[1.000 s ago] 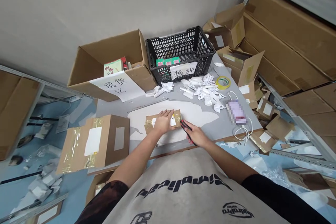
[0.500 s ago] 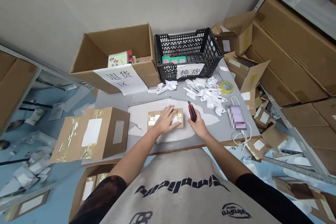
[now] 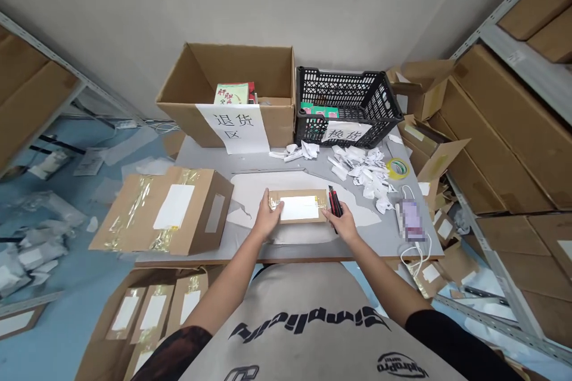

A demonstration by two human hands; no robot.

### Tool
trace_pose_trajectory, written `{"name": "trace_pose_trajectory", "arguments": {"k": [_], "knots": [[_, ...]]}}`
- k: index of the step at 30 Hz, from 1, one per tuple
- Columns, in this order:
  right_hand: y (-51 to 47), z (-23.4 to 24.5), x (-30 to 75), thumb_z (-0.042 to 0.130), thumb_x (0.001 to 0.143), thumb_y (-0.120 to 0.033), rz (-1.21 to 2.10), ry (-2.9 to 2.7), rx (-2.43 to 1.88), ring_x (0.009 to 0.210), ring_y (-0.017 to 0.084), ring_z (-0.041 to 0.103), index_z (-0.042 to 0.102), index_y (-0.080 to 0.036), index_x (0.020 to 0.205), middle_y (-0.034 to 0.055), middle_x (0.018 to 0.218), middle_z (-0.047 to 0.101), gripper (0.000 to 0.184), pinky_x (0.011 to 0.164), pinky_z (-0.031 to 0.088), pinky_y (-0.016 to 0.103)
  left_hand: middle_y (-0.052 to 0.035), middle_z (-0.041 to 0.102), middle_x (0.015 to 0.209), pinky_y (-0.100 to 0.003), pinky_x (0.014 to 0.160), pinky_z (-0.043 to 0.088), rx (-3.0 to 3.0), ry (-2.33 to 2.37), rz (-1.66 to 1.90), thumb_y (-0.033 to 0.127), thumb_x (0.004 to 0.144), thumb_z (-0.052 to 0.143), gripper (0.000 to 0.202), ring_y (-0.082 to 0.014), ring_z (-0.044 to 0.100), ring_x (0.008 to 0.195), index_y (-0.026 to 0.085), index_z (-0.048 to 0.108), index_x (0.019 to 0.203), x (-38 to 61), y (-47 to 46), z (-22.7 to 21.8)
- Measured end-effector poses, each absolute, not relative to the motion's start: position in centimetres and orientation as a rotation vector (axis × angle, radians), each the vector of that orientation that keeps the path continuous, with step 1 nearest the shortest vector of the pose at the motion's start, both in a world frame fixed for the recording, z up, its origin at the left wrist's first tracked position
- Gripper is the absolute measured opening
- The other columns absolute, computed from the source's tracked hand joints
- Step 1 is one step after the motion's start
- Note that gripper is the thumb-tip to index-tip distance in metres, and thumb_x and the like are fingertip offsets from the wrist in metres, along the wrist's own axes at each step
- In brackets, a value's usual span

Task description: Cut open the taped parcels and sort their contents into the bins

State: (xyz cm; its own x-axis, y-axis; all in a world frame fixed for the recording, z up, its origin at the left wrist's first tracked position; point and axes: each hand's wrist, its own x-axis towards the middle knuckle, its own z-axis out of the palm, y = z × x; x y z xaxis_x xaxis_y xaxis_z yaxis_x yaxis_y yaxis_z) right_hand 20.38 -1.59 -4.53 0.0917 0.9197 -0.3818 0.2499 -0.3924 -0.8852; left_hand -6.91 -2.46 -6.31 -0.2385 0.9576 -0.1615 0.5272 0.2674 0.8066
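A small taped cardboard box [image 3: 298, 207] with a white label facing up lies over a pale sheet on the grey table. My left hand [image 3: 269, 214] grips its left end, thumb on top. In my right hand [image 3: 341, 218] is a red-and-black box cutter [image 3: 335, 201], pointing away from me, while the fingertips touch the box's right end. Whether the cutter's blade is out is too small to tell.
A large carton [image 3: 165, 211] stands left. Behind are an open carton [image 3: 277, 125] with printed boxes and a black crate [image 3: 353, 131]. Crumpled paper [image 3: 366, 169], a tape roll [image 3: 397, 168] and a phone [image 3: 412, 220] on a cable lie right. Boxes fill a carton [image 3: 100, 333] below.
The small box now shows its white label. My left hand has gone from lying flat on top to gripping the left end. My right hand, with the cutter, has come to the right end.
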Motion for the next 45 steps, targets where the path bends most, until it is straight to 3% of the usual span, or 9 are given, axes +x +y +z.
{"name": "trace_pose_trajectory", "arguments": {"k": [3,7,10,14,17,20,31,39,45], "knots": [[-1.8,-4.6,19.5,0.076,0.064,-0.058,1.327,-1.048,-1.728,0.049,0.010,0.049,0.055,-0.019,0.097,-0.0020,0.074,0.061,0.055,0.047,0.045,0.026,-0.0114,0.057,0.139,-0.041,0.104,0.047,1.136,1.692,0.840,0.057,0.090,0.053,0.071,-0.0251,0.058,0.124,0.024,0.033,0.149,-7.9,-2.5,-7.1],[-1.7,-4.6,18.6,0.078,0.060,-0.057,1.220,-1.015,-1.776,0.049,0.010,0.050,0.055,-0.020,0.092,-0.0023,0.073,0.062,0.054,0.045,0.045,0.025,-0.0127,0.054,0.141,-0.037,0.098,0.050,1.059,1.587,0.856,0.058,0.087,0.059,0.079,-0.0234,0.063,0.115,0.024,0.028,0.151,-9.0,-2.9,-7.6],[-1.9,-4.3,18.3,0.078,0.058,-0.056,1.163,-0.986,-1.786,0.050,0.011,0.053,0.054,-0.020,0.092,-0.0020,0.074,0.063,0.055,0.045,0.046,0.025,-0.0170,0.048,0.144,-0.041,0.100,0.048,1.198,1.677,0.830,0.055,0.087,0.059,0.084,-0.0260,0.060,0.119,0.020,0.022,0.153,-9.3,-3.4,-6.8],[-2.6,-3.7,18.2,0.076,0.062,-0.056,1.078,-1.020,-1.785,0.051,0.011,0.054,0.053,-0.021,0.093,-0.0012,0.076,0.065,0.052,0.045,0.047,0.024,-0.0175,0.041,0.148,-0.050,0.110,0.037,1.816,1.849,0.770,0.049,0.084,0.064,0.074,-0.0351,0.043,0.133,0.019,0.038,0.146,-9.7,-4.8,-4.5],[-3.3,-3.4,17.7,0.074,0.064,-0.057,1.039,-1.067,-1.795,0.055,0.012,0.057,0.054,-0.021,0.098,0.0023,0.089,0.069,0.053,0.046,0.049,0.025,-0.0162,0.044,0.146,-0.051,0.106,0.039,2.196,1.765,0.617,0.046,0.081,0.069,0.066,-0.0378,0.044,0.127,0.019,0.049,0.138,-10.0,-5.4,-3.1],[-4.1,-3.4,16.8,0.071,0.067,-0.058,0.986,-1.103,-1.839,0.053,0.013,0.058,0.055,-0.022,0.099,0.0008,0.084,0.068,0.051,0.047,0.051,0.026,-0.0162,0.052,0.136,-0.049,0.101,0.042,2.353,1.676,0.494,0.040,0.078,0.074,0.065,-0.0368,0.047,0.120,0.017,0.052,0.134,-10.2,-5.1,-2.7],[-4.8,-2.8,15.6,0.073,0.067,-0.051,1.017,-0.949,-1.743,0.045,0.010,0.053,0.053,-0.023,0.095,-0.0050,0.071,0.062,0.045,0.042,0.047,0.024,-0.0156,0.059,0.120,-0.050,0.103,0.039,2.435,1.607,0.510,0.036,0.072,0.080,0.051,-0.0376,0.045,0.122,0.015,0.062,0.115,-10.1,-4.3,-2.1],[-4.2,-1.4,16.7,0.081,0.061,-0.043,1.247,-0.852,-1.553,0.050,0.008,0.055,0.055,-0.020,0.091,0.0013,0.092,0.067,0.047,0.042,0.045,0.022,-0.0162,0.059,0.121,-0.050,0.106,0.038,2.453,1.602,0.538,0.035,0.072,0.078,0.053,-0.0377,0.044,0.126,0.017,0.061,0.118,-10.4,-4.1,-2.4],[-4.2,-0.7,17.6,0.082,0.062,-0.046,1.416,-0.888,-1.471,0.051,0.010,0.054,0.054,-0.021,0.089,-0.0036,0.072,0.062,0.046,0.045,0.043,0.023,-0.0150,0.056,0.131,-0.048,0.105,0.040,2.414,1.631,0.511,0.035,0.072,0.078,0.062,-0.0351,0.045,0.125,0.017,0.056,0.127,-10.5,-4.4,-3.5]]}}
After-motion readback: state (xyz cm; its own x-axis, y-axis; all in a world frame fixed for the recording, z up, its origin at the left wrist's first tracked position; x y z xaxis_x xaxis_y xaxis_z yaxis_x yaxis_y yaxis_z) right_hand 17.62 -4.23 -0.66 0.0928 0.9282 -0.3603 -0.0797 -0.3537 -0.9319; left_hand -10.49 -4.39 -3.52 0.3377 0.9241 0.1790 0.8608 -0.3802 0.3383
